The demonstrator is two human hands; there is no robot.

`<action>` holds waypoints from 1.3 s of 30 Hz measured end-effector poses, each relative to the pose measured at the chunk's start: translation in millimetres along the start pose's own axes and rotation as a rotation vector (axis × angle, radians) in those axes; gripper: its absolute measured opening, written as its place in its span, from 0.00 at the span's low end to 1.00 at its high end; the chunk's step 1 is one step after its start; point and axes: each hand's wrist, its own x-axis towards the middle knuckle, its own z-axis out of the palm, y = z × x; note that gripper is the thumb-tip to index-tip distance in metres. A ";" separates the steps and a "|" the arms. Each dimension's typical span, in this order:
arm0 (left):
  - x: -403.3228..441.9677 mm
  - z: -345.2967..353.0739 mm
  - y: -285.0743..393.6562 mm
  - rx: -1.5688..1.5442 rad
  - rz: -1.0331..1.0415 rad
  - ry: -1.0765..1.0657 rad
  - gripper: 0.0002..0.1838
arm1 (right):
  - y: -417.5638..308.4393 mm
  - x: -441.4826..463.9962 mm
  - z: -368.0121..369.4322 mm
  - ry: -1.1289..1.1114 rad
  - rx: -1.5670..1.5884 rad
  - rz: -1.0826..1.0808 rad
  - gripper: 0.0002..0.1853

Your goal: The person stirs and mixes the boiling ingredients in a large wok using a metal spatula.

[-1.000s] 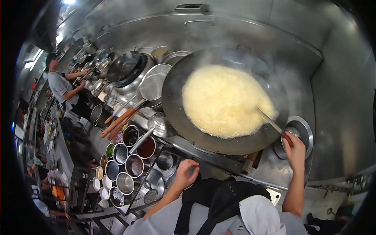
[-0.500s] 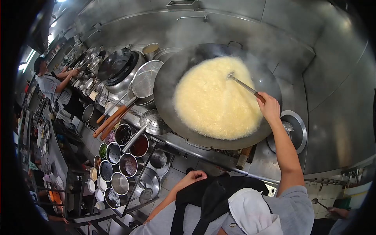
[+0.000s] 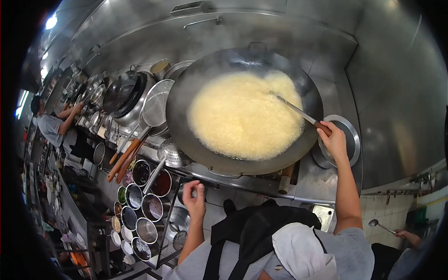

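Note:
A large dark wok (image 3: pixel 242 167) holds a pale yellow, foaming mass (image 3: pixel 242 116) with steam over it. My right hand (image 3: pixel 334 140) is closed round the wooden handle of a metal ladle (image 3: pixel 298 112), whose head is sunk in the foam toward the wok's right side. My left hand (image 3: pixel 193 196) is raised in front of the wok's near left edge, beside the seasoning containers. Its fingers are curled, and I see nothing held in them.
Left of the wok are a mesh strainer (image 3: pixel 157 102), a perforated ladle (image 3: pixel 172 154) and several seasoning pots (image 3: pixel 147 230). A metal bowl (image 3: pixel 353 140) sits to the right. A co-worker (image 3: pixel 51 128) stands far left; another person's hand (image 3: pixel 409 237) holds a ladle lower right.
The ladle has swept from the wok's near right edge into the foam. My left hand has risen and moved left. The whole view has shifted.

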 end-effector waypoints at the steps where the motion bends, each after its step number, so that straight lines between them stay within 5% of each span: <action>1: 8.7 -4.4 18.7 0.124 0.122 0.051 0.10 | 3.9 -10.0 -9.8 0.010 0.023 0.003 0.17; 5: 27.7 -0.8 54.3 0.230 0.428 -0.012 0.09 | 7.9 -52.0 -51.3 -0.008 0.102 0.042 0.18; 18: 17.6 56.7 72.4 0.240 0.616 -0.280 0.16 | -55.9 -113.2 -149.4 -0.257 0.188 0.157 0.18; 29: 29.2 43.5 68.0 0.270 0.667 -0.392 0.20 | -95.3 -96.3 -2.4 -0.460 0.680 0.194 0.21; 31: 30.9 45.0 68.6 0.287 0.687 -0.418 0.22 | -113.4 -78.9 25.4 -0.460 0.368 -0.023 0.19; 39: 22.5 58.0 54.9 0.413 0.727 -0.383 0.34 | -139.0 2.7 129.0 -0.230 0.079 -0.104 0.16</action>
